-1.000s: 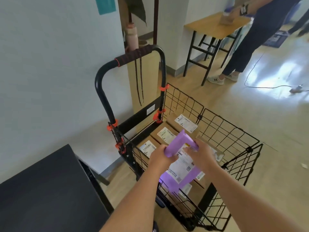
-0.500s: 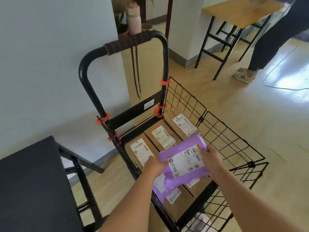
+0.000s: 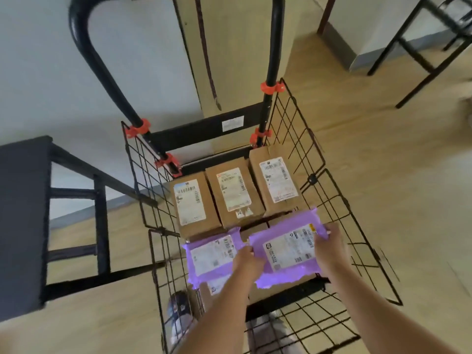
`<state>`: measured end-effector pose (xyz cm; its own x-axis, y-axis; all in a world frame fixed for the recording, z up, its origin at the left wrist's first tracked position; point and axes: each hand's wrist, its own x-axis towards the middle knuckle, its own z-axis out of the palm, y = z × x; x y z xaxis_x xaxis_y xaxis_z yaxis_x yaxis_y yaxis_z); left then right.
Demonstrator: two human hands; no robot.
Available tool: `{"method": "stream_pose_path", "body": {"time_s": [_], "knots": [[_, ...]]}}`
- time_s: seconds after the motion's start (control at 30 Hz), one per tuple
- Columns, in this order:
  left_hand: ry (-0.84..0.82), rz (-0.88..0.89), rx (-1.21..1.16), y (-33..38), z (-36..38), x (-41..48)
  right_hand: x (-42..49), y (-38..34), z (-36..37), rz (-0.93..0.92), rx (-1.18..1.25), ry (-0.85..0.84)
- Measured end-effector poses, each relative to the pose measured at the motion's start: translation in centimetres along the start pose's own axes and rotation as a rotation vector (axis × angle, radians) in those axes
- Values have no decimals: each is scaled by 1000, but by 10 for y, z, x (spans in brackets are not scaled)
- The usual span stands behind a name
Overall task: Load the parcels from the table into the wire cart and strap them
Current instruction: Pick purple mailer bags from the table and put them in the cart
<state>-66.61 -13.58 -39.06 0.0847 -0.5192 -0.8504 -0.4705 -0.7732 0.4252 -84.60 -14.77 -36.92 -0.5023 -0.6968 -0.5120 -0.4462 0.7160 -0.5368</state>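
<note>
At nine o'clock in the view stood a matte black table point(image 3: 23, 213) on square black legs, its top cut off by the left edge. Toward eleven o'clock rose the glossy black tube handle point(image 3: 102, 65) of the black wire cart point(image 3: 332, 200), fixed with orange plastic clamps point(image 3: 139, 127); the top of the handle lay out of frame. A thin brown strap point(image 3: 207, 54) hung between the handle's uprights, its upper end also out of view.

Inside the cart, at the twelve o'clock end, three brown cardboard boxes lay side by side and touching, each bearing a white printed label: the left box point(image 3: 194, 203), the middle box point(image 3: 233, 192) and the right box point(image 3: 277, 182). The print was too blurred to read.

At six o'clock from the boxes lay two soft, shiny plastic bags over more cardboard, which was mostly hidden. The left purple mailer point(image 3: 212, 256) lay free, just beside the right purple mailer point(image 3: 288, 246). The left hand point(image 3: 246, 261) gripped the right purple mailer at its nine o'clock edge, fingers curled under and out of sight. The right hand point(image 3: 332, 246) gripped its three o'clock edge, fingertips likewise hidden.

Through the wire at six o'clock a pair of shoes point(image 3: 178, 310) showed, blurred. The pale wood-plank floor point(image 3: 383, 149) spread to the right, and at two o'clock black metal furniture legs point(image 3: 421, 47) were cut off by the frame.
</note>
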Motion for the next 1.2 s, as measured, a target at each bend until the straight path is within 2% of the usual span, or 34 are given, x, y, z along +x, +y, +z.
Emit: {"method": "stream_pose_path", "body": {"time_s": [0.2, 0.43, 0.63, 0.87, 0.97, 1.1, 1.2], "knots": [[168, -40, 8, -9, 18, 27, 38, 30, 23, -57, -244, -150], [289, -80, 4, -15, 25, 60, 72, 38, 63, -42, -315, -324], [199, -99, 1, -13, 33, 73, 86, 37, 78, -158, -376, -389], [184, -106, -22, -4, 30, 66, 86, 35, 73, -110, -383, -402], [154, -77, 49, -3, 20, 54, 80, 30, 67, -121, -412, -412], [117, -39, 118, -4, 6, 30, 62, 8, 56, -228, -456, -390], [150, -3, 155, -5, -5, 8, 42, -16, 48, -344, -546, -422]]}}
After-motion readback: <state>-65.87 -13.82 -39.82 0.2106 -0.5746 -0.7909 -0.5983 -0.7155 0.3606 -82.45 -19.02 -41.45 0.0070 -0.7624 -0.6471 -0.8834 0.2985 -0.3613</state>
